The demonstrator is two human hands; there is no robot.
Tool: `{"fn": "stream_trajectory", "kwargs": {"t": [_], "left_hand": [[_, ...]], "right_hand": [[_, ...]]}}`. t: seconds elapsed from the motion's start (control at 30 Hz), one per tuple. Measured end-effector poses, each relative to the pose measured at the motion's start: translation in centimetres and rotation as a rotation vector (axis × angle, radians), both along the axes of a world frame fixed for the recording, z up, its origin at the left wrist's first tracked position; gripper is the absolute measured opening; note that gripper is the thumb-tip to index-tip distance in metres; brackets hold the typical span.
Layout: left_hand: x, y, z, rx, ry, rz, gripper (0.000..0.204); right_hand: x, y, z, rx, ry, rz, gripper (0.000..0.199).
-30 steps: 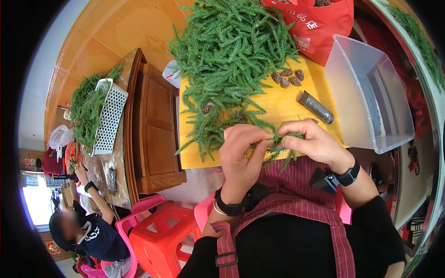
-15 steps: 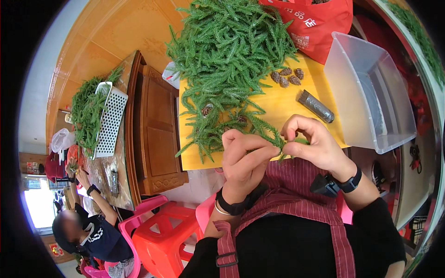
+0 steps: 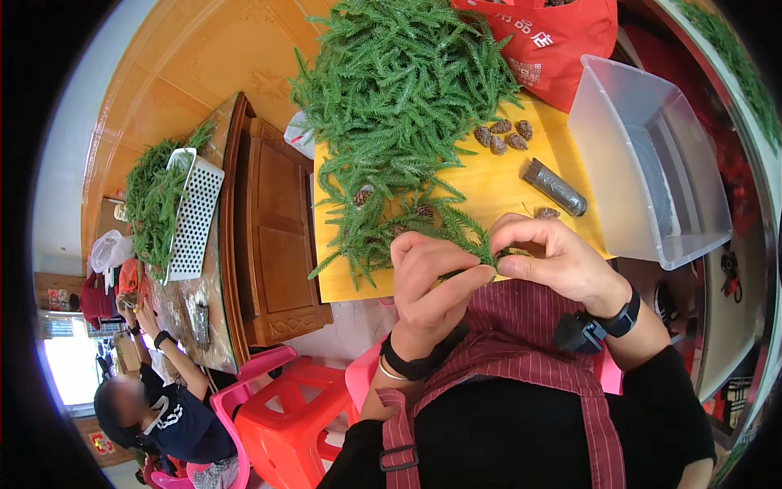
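Close together at the table's near edge, both my hands are closed on a green artificial pine sprig [image 3: 479, 248]. My left hand [image 3: 436, 281] pinches it between thumb and fingers. My right hand [image 3: 554, 259] grips the same sprig a little to the right, thumb against bent fingers. What lies between the fingertips is partly hidden. The sprig runs into a pine garland [image 3: 366, 236] on my left, which has several pinecones [image 3: 363, 196] among its needles. Just beyond my right hand's knuckles shows another pinecone [image 3: 546, 213] with a thin wire end.
A big heap of pine sprigs [image 3: 407, 81] covers the far yellow table [image 3: 481, 183]. Several loose pinecones [image 3: 500, 127] and a bundle of dark wires [image 3: 554, 187] lie right of it. Beyond stand a red bag [image 3: 562, 49] and a clear plastic bin [image 3: 627, 163]. A co-worker [image 3: 171, 416] sits far left.
My right hand's fingers have shifted slightly left, closer to my left fingertips. A pinecone now shows beyond my right knuckles. The co-worker's hands have moved a little.
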State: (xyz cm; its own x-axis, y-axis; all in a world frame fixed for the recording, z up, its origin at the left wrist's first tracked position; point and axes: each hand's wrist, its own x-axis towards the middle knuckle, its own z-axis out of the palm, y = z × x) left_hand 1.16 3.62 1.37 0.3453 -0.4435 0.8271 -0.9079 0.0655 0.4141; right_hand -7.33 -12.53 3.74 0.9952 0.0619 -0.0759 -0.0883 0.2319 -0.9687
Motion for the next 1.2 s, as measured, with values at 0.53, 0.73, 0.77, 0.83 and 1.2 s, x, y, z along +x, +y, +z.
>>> {"fn": "stream_trajectory", "kwargs": {"t": [0.53, 0.73, 0.77, 0.83, 1.2], "left_hand": [[-1.3, -0.8, 0.0, 0.022, 0.268, 0.05, 0.01], [-2.4, -1.2, -0.3, -0.03, 0.652, 0.039, 0.01], [-2.3, -1.2, -0.3, -0.029, 0.652, 0.039, 0.01], [-2.1, -1.2, -0.5, -0.045, 0.769, -0.014, 0.009], [-1.5, -1.1, -1.6, -0.14, 0.599, -0.044, 0.012]], "right_hand": [[-0.1, 0.3, -0.8, -0.164, -0.176, -0.188, 0.011], [0.0, 0.1, -1.4, -0.807, -0.575, -0.367, 0.016], [0.1, 0.0, -1.4, -0.805, -0.575, -0.368, 0.016], [0.1, 0.2, -1.4, -0.47, -0.315, -0.291, 0.017], [-0.3, -1.0, 0.1, -0.474, -0.298, -0.206, 0.015]]}}
